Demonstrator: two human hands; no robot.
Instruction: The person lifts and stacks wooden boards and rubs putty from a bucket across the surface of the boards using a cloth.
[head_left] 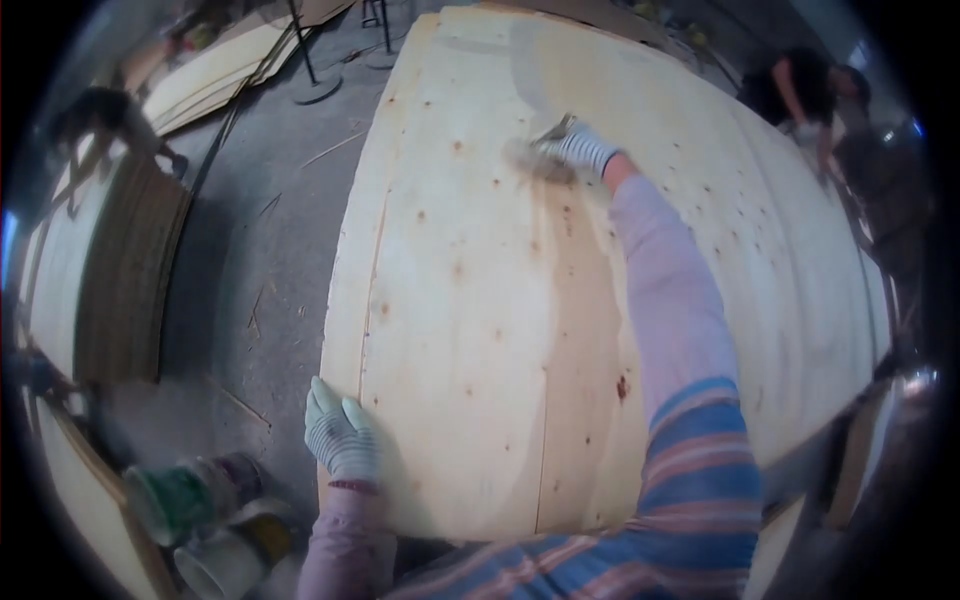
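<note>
A large pale wood sheet (450,270) with dark knots lies in front of me, a damp-looking darker band running down it. My right hand (580,148), in a striped glove, reaches to its far part, closed on a tool (545,160) whose blurred head touches the surface. What kind of tool it is I cannot make out clearly. At the sheet's near left edge rests my left hand (340,435), also gloved, with fingers stretched out and nothing held.
Buckets (168,503) stand on the floor at the lower left. Stacked sheets (130,265) are at the left, where a person (105,120) bends over. Another person (800,90) is at the far right edge. Metal stands (318,92) stand beyond.
</note>
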